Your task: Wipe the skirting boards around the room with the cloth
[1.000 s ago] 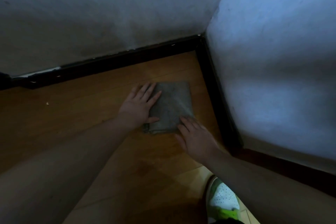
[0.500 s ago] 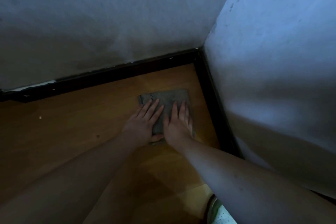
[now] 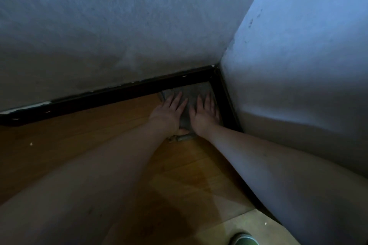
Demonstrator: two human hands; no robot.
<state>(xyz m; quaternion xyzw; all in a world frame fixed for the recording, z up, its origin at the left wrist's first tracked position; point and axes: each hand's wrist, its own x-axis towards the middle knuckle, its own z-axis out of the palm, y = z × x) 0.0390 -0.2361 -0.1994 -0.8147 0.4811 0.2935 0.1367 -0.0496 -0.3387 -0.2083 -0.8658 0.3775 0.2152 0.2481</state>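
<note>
Cloth (image 3: 189, 93) in corner — under both hands

Corner of a home room — wooden floor (image 3: 83, 145), dark skirting boards (image 3: 111, 95), pale plastered walls (image 3: 119, 26)

I see the cloth (image 3: 192, 93) jammed into the corner: dark skirting board (image 3: 123, 93) blocks ahead, another run (image 3: 225, 95) blocks right. Open wooden floor (image 3: 79, 135) lies left and behind my hands. A shoe (image 3: 244, 240), I think, sits near the lower edge.
</note>
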